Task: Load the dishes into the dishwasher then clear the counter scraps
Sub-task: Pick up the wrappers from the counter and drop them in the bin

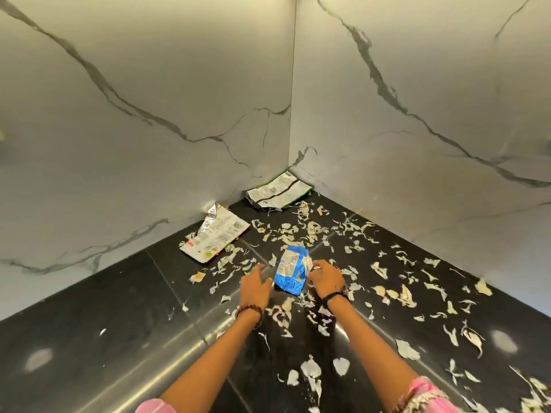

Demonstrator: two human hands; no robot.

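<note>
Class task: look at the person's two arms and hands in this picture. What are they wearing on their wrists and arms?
Both forearms are bare. The left hand has a bracelet of dark reddish-brown beads round the wrist. The right hand has a black band at the wrist. Pink sleeves show at the bottom edge; the right sleeve carries a pale patterned trim, the left sleeve looks plain pink.

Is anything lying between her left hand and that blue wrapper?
Nothing visible. The left hand sits right beside the blue wrapper, with only bare counter between; the right hand is already at its other edge.
</note>
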